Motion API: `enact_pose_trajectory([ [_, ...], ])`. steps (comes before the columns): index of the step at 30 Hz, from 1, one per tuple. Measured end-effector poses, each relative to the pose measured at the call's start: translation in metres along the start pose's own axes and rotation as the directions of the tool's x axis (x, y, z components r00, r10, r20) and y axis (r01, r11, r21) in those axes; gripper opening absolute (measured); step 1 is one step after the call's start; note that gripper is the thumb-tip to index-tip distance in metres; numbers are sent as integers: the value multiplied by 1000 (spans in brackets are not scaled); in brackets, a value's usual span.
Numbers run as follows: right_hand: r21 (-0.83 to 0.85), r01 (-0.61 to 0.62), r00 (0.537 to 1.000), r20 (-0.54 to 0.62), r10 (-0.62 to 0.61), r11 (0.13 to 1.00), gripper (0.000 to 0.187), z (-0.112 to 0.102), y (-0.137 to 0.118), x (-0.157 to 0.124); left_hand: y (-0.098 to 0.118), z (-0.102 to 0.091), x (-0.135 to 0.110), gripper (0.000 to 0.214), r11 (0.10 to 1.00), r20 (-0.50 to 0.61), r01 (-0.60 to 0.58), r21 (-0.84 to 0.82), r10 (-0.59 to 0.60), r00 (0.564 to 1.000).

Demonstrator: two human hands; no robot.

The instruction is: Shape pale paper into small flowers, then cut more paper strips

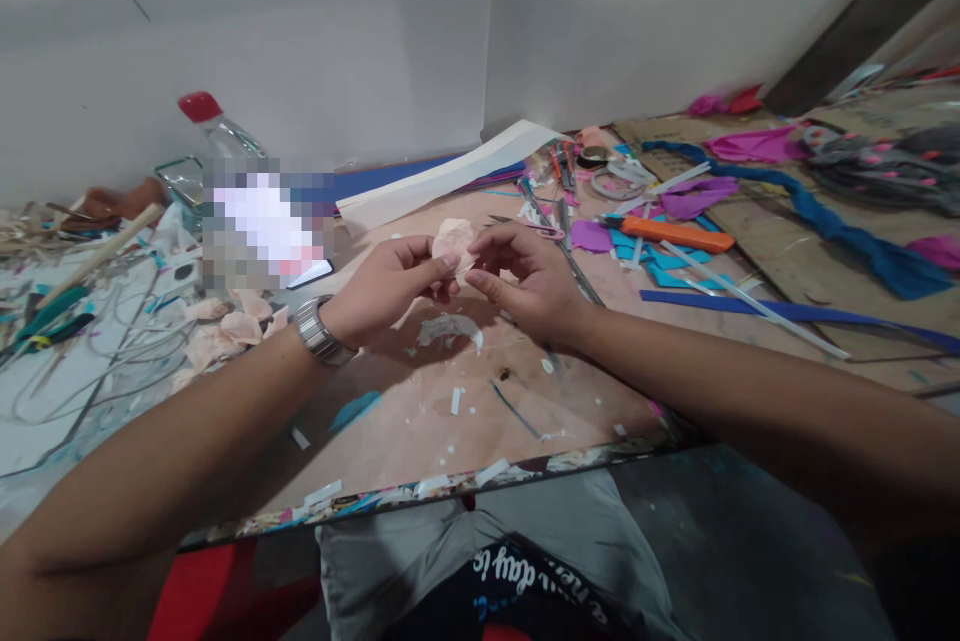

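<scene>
- Piece of peach material (452, 239) is held above the worktop (412, 431), between its near and far edges.
- It is pinched by the left hand (394, 281) and right hand (532, 283).

The worktable (405, 446) bears brown cardboard (795, 259), a purple scrap (591, 236) and a white sliver (456, 401)

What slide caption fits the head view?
Left hand holds a thin, pale-peach, petal-like piece, right hand at its edge, above a scrap-strewn, light-brown tabletop.
</scene>
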State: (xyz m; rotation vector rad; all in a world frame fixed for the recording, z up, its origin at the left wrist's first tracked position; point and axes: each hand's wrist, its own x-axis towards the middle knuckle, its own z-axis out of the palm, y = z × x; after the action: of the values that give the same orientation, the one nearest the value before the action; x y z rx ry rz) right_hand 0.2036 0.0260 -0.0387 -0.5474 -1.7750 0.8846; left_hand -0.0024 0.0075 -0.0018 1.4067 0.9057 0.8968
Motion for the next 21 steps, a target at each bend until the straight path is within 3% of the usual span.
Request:
enact_pose_trajectory([
  [4, 35, 14, 1000, -5, -14, 999, 24, 0, 0, 0, 2, 1, 1, 28, 1000, -36, -30, -9, 29, 999],
  [11, 112, -31, 999, -28, 34, 993, 35, 1, -1, -1, -2, -2, 1, 28, 991, -32, -50, 124, 54, 998],
  [17, 68, -17, 998, -66, 22, 998, 26, 4, -4, -1, -1, 0, 0, 31, 989, -33, -66, 129, 71, 997],
  [21, 48, -25, 1000, 2, 25, 999, 26, 1, -4, -2, 3, 0, 0, 53, 968, -77, -182, 171, 197, 977],
])
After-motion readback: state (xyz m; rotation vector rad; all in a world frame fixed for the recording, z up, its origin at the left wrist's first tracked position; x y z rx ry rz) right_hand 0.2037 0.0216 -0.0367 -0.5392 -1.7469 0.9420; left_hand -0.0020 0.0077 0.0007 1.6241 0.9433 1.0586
